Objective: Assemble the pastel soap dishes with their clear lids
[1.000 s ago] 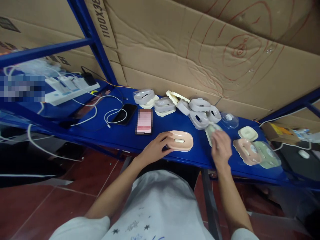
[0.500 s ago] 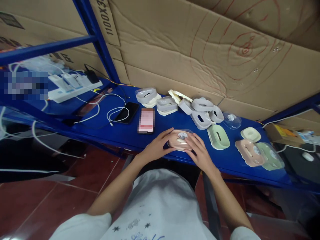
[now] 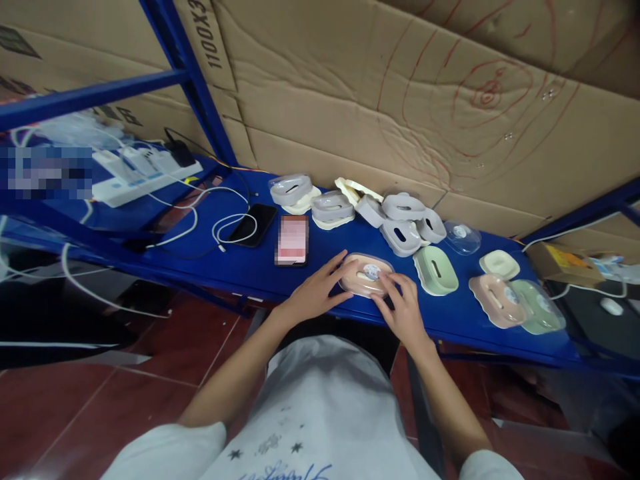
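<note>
At the front edge of the blue table sits a pink soap dish (image 3: 359,283) with a clear domed lid and a round white label. My left hand (image 3: 320,288) holds its left side, fingers at the far rim and thumb at the near rim. My right hand (image 3: 404,310) grips the right side, with fingertips bent onto the lid beside the label and the thumb at the near edge. Just right of this hand lies a green soap dish (image 3: 437,270) with a slot.
Grey soap dishes (image 3: 401,238) are clustered at the back. Farther right are another pink soap dish (image 3: 495,300), a green one (image 3: 540,308) and a cream piece (image 3: 499,265). A phone (image 3: 293,240), a black phone (image 3: 253,225) with a white cable and a power strip (image 3: 150,183) lie left.
My right hand's fingers have bent and shifted slightly rightward on the lid, and the label sits a little farther right. The left hand stays at the dish's left side.
</note>
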A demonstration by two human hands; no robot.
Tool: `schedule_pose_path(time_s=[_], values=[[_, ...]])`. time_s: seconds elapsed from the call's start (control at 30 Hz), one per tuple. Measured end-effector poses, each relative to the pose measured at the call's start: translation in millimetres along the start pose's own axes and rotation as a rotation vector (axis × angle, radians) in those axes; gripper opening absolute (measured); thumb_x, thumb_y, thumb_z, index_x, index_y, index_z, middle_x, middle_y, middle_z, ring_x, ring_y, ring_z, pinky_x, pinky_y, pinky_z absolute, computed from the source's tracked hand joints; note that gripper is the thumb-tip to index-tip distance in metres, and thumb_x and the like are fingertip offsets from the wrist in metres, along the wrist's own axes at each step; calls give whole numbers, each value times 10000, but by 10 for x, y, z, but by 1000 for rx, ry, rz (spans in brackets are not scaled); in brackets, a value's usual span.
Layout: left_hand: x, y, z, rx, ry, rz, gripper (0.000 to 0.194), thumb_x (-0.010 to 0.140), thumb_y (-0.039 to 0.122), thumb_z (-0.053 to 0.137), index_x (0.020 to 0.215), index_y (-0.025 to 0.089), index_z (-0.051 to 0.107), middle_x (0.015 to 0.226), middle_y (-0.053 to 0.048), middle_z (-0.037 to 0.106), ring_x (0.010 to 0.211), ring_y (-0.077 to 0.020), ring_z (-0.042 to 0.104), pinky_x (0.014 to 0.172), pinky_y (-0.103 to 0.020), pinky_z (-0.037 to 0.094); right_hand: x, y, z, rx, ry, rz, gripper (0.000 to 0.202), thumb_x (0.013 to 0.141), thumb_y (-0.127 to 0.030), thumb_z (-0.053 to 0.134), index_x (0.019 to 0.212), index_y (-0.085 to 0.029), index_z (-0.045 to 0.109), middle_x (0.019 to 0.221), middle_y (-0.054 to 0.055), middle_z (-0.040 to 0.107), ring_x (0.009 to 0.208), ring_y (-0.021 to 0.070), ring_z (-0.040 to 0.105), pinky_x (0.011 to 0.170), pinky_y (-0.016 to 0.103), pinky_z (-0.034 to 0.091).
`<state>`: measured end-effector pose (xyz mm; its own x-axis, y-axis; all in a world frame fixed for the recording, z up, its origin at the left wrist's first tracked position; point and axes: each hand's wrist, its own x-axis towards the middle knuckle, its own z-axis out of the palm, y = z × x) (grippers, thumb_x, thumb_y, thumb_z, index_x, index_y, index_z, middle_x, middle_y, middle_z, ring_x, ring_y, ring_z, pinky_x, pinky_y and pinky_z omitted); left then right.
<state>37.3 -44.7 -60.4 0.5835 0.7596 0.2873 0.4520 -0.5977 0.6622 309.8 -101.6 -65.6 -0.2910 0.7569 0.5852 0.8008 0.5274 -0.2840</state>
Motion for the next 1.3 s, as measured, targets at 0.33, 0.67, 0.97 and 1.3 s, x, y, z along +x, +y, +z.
schedule_pose_path(time_s=[0.33,0.67,0.97,1.3], values=[[-7,-10,-40,-63,-9,27,635,1056,395,635,1643,336,398,1727,-82,372,1611,-269,366,1325,-480,353,-2,-5,-29,184,-116,43,591,1028,-352,688,1576,-303,472,1705,164,375,1575,333,419,1237,568,472],[672,606,295,109,-64,296,578,1116,350,485,1670,264,343,1745,-134,353,1613,-298,352,1289,-518,361,-756,289,-811,-320,560,419,674,920,-518,794,1477,-193,594,1510,224,570,1430,442,544,1149,701,472],[1329,933,988,501,-123,552,195,1016,163,619,1172,164,736,1288,-139,686,1208,-296,616,977,-437,444,-973,546,-802,-396,588,591,683,918,-605,761,1403,-136,653,1423,248,609,1394,436,564,1150,656,476],[800,762,667,486,4,413,260,1089,388,592,1159,178,729,1109,-105,680,1113,-275,613,972,-436,403,-582,547,-697,-381,272,384,596,1037,-525,604,1542,-215,549,1639,214,472,1570,444,363,1207,721,343]])
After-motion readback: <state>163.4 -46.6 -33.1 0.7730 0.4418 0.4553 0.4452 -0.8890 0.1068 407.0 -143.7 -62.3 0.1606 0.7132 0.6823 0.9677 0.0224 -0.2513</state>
